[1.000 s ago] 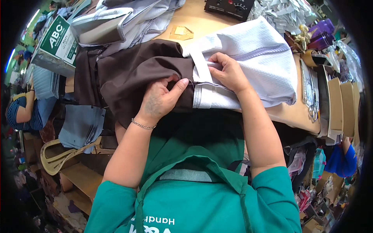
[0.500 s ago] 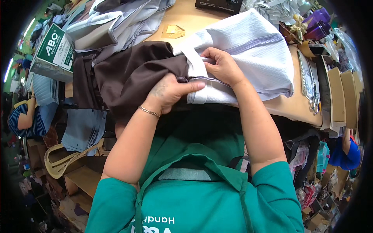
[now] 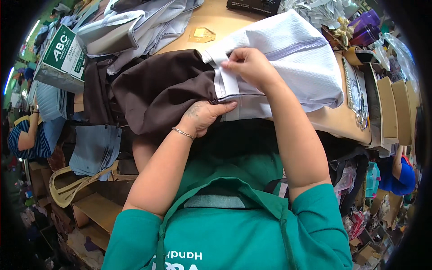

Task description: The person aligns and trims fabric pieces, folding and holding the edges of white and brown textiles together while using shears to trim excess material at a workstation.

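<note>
A sewn fabric piece lies across the table: dark brown lining cloth point(image 3: 157, 90) on the left joins white textured fabric point(image 3: 297, 63) on the right. A grey-lilac strip point(image 3: 299, 48) runs over the white part. Along the join stands a white band point(image 3: 228, 85), its upper part pinched between the thumb and fingers of my right hand point(image 3: 252, 67). My left hand point(image 3: 204, 116) grips the near edge of the join, thumb on top and its other fingers mostly hidden beneath the cloth.
Stacked grey and white fabric pieces point(image 3: 144, 36) lie at the back left, beside a green-and-white box point(image 3: 63, 56). A clear yellowish template point(image 3: 201, 34) lies behind the work. Scissors point(image 3: 361, 118) and a spiral notebook point(image 3: 353, 85) rest at right. Co-workers sit at both sides.
My right hand has moved up and slightly left along the white band, away from the near edge. The left hand has shifted a little right and down, still gripping the join.
</note>
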The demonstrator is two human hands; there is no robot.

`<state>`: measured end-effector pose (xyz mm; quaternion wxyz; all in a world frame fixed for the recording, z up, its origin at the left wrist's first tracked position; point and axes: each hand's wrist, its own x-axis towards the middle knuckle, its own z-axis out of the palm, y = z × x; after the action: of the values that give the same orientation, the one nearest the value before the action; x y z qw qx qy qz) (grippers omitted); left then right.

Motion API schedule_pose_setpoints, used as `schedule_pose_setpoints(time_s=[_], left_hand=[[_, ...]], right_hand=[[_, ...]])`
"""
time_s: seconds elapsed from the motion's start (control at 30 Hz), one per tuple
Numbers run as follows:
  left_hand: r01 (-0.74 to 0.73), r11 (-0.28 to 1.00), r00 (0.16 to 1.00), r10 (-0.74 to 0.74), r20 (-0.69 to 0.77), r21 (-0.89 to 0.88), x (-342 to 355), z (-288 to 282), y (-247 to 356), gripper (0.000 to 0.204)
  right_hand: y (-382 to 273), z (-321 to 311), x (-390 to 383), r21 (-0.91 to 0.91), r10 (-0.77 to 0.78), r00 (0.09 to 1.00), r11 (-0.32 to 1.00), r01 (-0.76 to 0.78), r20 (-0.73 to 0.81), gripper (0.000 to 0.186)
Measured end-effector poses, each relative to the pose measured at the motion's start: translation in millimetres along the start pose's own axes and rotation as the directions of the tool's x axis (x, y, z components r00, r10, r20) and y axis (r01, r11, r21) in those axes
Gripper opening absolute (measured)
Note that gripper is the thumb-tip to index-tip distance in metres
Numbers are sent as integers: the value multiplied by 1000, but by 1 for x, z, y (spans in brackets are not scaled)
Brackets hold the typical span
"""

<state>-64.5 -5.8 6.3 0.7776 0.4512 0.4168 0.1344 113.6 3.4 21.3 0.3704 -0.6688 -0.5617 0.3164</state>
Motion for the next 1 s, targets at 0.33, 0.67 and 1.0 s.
schedule_pose_setpoints(time_s=[0.33, 0.67, 1.0], left_hand=[[-14, 994, 998, 21, 64, -111, 6, -8, -7, 47], [37, 953, 917, 88, 388, -302, 11, -28, -9, 43], [67, 871, 875, 183, 448, -486, 15, -26, -6, 58]], right_hand=[[-9, -14, -15, -185, -123, 980, 978, 93, -156, 22], [-25, -31, -65, -138, -197, 973, 967, 213, 120, 12], [-15, -55, -46, -138, 26, 934, 990, 25, 357, 12]])
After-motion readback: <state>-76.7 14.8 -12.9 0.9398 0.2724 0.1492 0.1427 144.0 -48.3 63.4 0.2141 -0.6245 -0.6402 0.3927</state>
